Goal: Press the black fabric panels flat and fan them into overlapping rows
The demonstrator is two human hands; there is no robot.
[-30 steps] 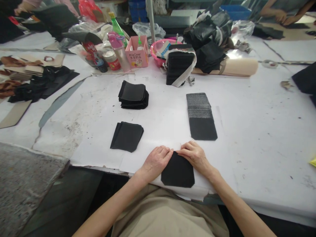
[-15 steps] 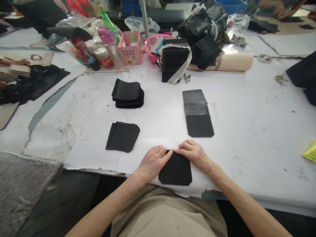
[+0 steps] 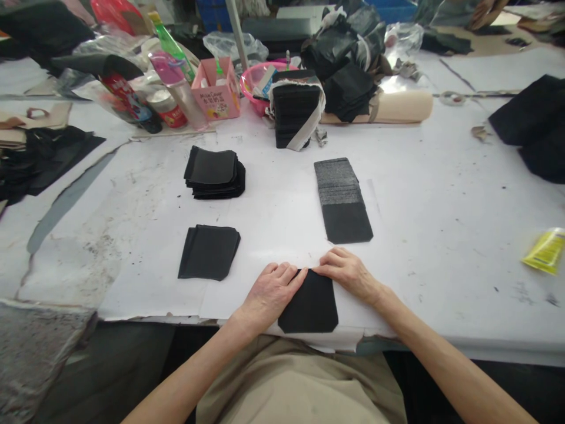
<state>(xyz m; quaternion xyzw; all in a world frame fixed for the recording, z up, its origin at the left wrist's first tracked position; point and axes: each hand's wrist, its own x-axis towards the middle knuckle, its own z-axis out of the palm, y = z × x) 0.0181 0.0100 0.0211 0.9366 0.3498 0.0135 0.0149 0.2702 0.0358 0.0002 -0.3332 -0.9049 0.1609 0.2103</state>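
A black fabric piece [image 3: 311, 306] with clipped lower corners lies on white paper at the table's near edge. My left hand [image 3: 270, 290] rests flat on its left side, fingers stretched toward its top edge. My right hand [image 3: 348, 272] presses on its upper right corner, fingers together and pointing left. The fingertips of both hands almost meet at the piece's top. Neither hand lifts it.
A thin black stack [image 3: 207, 252] lies to the left, a thicker one [image 3: 214, 172] behind it. A fanned grey-black stack [image 3: 342, 197] lies ahead right. Bottles, a pink box [image 3: 217, 91], a pink basin, a strapped black bundle [image 3: 293, 109] and a beige roll [image 3: 395, 107] line the back. A yellow packet [image 3: 544, 250] lies far right.
The view has drifted so that everything shifts left in the picture. My hands stay on the black piece, with the fingertips drawn slightly closer along its top edge.
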